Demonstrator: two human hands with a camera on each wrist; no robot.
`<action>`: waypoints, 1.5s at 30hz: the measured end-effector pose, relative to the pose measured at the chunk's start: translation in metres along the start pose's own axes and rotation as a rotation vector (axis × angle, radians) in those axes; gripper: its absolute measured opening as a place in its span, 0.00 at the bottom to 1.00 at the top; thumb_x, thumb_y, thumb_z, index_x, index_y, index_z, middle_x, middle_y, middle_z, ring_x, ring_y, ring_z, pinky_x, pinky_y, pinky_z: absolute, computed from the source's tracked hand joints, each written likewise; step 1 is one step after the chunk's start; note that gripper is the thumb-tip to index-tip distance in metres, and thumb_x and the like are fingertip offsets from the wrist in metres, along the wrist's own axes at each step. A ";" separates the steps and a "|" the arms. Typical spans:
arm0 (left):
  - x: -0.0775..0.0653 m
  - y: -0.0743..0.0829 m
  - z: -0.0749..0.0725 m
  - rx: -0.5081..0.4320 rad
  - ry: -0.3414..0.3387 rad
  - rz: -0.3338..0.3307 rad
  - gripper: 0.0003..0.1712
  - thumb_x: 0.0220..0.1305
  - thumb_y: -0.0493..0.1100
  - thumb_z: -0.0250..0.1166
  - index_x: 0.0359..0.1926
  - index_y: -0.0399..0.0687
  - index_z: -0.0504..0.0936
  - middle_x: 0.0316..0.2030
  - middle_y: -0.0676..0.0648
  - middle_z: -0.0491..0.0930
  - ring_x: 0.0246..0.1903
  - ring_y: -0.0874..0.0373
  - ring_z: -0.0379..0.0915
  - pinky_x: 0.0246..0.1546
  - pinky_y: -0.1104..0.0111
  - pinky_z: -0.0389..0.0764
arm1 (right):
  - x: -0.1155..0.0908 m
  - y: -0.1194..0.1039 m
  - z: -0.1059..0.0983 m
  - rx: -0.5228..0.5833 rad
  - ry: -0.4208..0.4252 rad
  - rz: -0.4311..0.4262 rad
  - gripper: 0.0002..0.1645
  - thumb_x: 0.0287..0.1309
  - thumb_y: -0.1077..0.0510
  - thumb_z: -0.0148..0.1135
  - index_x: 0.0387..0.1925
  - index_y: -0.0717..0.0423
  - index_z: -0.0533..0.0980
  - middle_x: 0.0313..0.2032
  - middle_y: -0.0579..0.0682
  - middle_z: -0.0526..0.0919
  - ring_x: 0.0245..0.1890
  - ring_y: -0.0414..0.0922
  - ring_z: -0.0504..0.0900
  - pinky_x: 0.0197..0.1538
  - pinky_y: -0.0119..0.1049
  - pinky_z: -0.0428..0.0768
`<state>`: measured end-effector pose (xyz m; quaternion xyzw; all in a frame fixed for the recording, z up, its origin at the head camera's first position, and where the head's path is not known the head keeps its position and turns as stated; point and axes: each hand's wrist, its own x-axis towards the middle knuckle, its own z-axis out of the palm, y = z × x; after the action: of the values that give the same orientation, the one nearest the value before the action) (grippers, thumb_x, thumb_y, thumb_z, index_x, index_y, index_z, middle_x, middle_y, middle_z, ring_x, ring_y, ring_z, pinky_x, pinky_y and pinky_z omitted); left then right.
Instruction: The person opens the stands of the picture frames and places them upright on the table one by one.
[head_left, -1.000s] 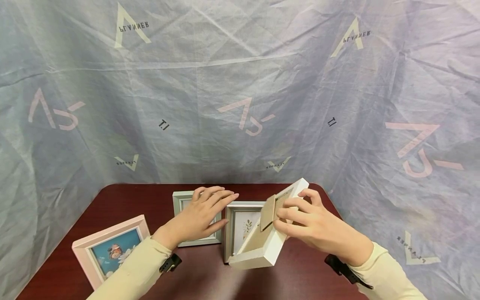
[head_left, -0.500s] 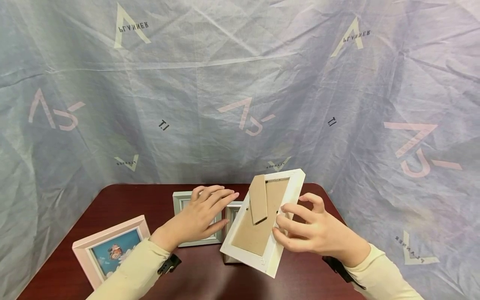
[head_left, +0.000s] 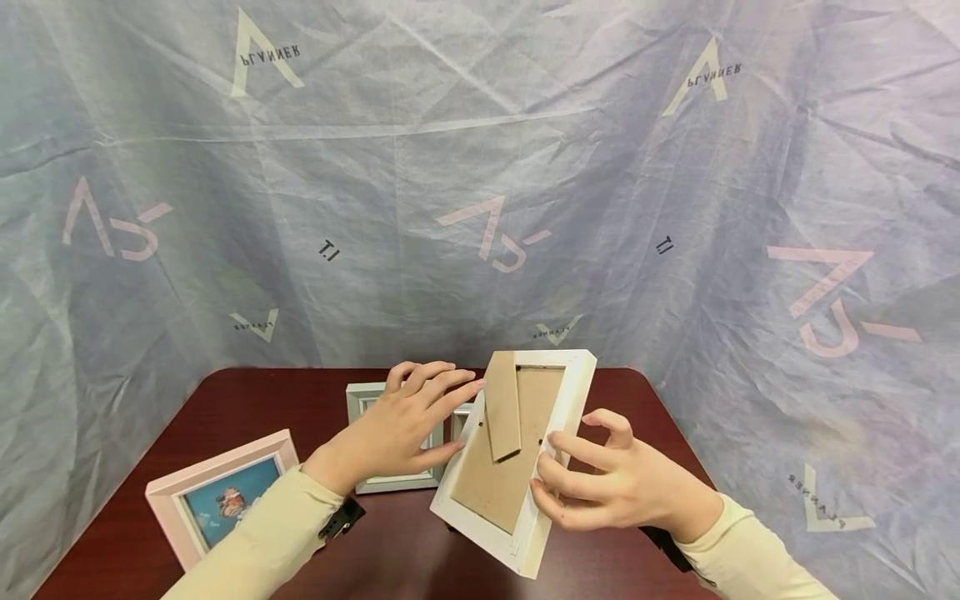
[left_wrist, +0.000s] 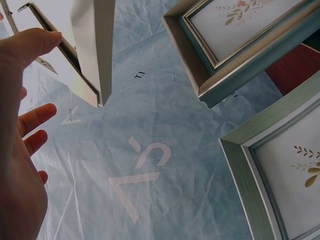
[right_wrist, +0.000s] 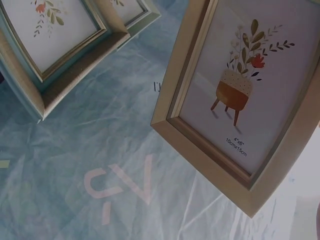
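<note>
My right hand grips the right edge of a white photo frame, raised and tilted above the table. Its brown backing board, with a fold-out stand, faces the head view. In the right wrist view the same photo frame shows its front, a print of a potted plant. At its left edge is my left hand, fingers extended and loosely bent; whether they touch it I cannot tell. The left wrist view has the left thumb close to the backing. Right fingertips behind the frame are hidden.
Behind the white frame stands a silver-gold photo frame, mostly covered in the head view. Left of it is a pale green photo frame. A pink photo frame stands at the left of the dark red table. Grey cloth hangs around.
The white photo frame has turned its back toward the head view and moved left and down with my right hand. My left hand has shifted slightly; its fingertips now meet the frame's edge in view.
</note>
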<state>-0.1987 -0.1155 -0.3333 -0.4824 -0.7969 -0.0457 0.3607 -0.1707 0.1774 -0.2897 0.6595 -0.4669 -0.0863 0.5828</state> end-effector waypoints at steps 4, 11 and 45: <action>0.001 0.000 0.002 0.008 0.004 0.011 0.49 0.51 0.57 0.74 0.71 0.47 0.65 0.64 0.47 0.68 0.62 0.49 0.61 0.52 0.52 0.59 | -0.001 -0.002 0.001 0.005 -0.009 -0.003 0.11 0.61 0.62 0.51 0.33 0.42 0.75 0.35 0.41 0.78 0.37 0.43 0.78 0.39 0.48 0.65; 0.006 -0.002 0.006 0.055 0.035 0.047 0.45 0.50 0.53 0.76 0.68 0.49 0.69 0.61 0.47 0.69 0.61 0.49 0.62 0.52 0.51 0.61 | 0.003 -0.002 0.004 0.020 0.015 -0.006 0.11 0.62 0.61 0.51 0.32 0.42 0.75 0.34 0.41 0.77 0.37 0.43 0.78 0.40 0.48 0.64; 0.022 -0.001 0.008 0.131 0.063 0.249 0.29 0.38 0.52 0.76 0.47 0.58 0.82 0.56 0.52 0.76 0.61 0.52 0.65 0.56 0.53 0.62 | 0.012 -0.006 0.010 0.098 0.048 0.014 0.15 0.65 0.64 0.48 0.31 0.41 0.75 0.34 0.41 0.77 0.38 0.43 0.78 0.42 0.49 0.64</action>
<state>-0.2094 -0.0966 -0.3254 -0.5514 -0.7204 0.0368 0.4190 -0.1673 0.1614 -0.2930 0.6859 -0.4610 -0.0437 0.5614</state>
